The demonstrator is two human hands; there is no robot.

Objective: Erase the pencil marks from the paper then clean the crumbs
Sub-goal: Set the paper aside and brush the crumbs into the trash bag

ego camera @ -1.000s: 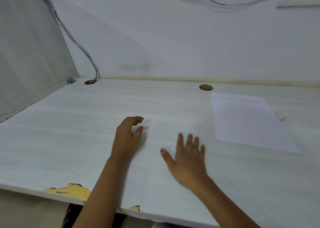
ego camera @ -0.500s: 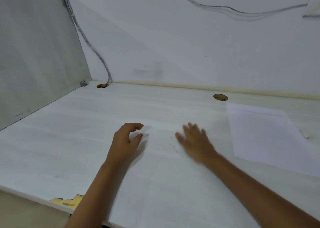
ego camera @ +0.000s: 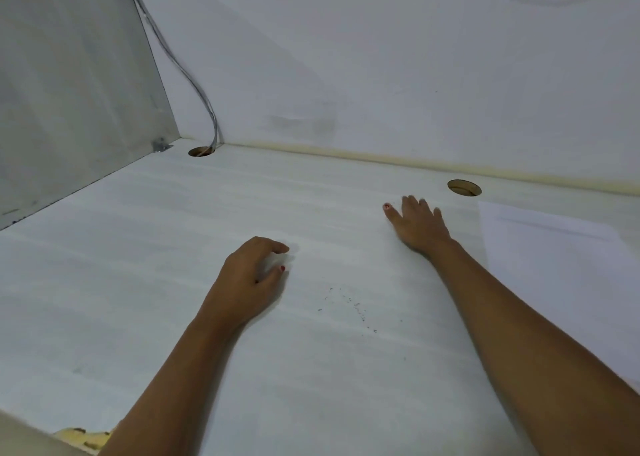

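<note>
Crumbs [ego camera: 349, 303] lay on counter [ego camera: 138, 282] between the arms, paper [ego camera: 554, 265] at right, right grip [ego camera: 419, 227] released, flat, had moved past crumbs toward hole [ego camera: 464, 188], left grip [ego camera: 249, 275] stayed curled, contents unclear.

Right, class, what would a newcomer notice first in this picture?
On a white desk, the right hand lies flat near a round cable hole, and the left hand rests curled nearer the middle. Dark crumbs speckle the desk between them, and a white paper lies at the right.
</note>
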